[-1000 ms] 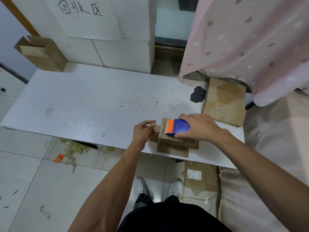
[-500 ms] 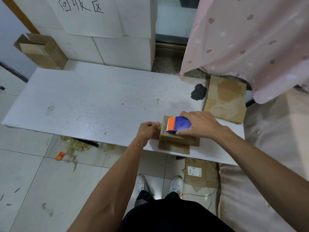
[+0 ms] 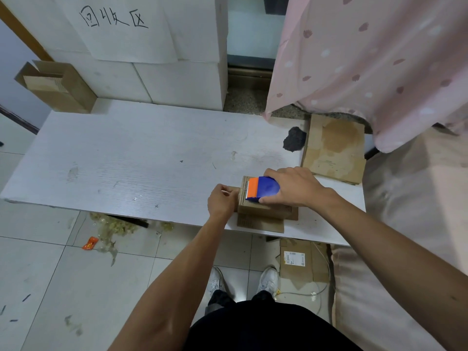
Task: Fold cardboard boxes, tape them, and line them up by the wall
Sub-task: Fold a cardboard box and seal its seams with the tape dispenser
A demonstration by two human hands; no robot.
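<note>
Pressing down on a small cardboard box [image 3: 264, 209], the right hand [image 3: 296, 189] holds a tape dispenser [image 3: 263, 189] – its fingers are wrapped round the blue body, and the orange front part with the toothed edge points to the left. The dispenser lies flat on the top of the box. The left hand [image 3: 221, 202] is at the left end of the box, touching it; its fingers are curled tight and hold this end, though I cannot tell whether they also pinch something small.

The box is plain brown corrugated cardboard, low and compact. One flap lies open on the bench [image 3: 126, 160] toward the person, and a smaller piece sticks out at the right side under the wrist. The box sits near the front edge of the white bench, in its right part.

Farther back on the right lies a stack of flat cardboard [image 3: 334, 148] with a stained top – just beside a dark patch [image 3: 294, 139] on the bench surface. At the far left corner an open-topped brown box [image 3: 60, 88] stands against the white wall blocks [image 3: 182, 82], which carry a paper sheet with handwriting [image 3: 126, 29]. A pink curtain [image 3: 379, 59] hangs at the right. On the floor under the bench lies more cardboard with a label [image 3: 300, 262].
</note>
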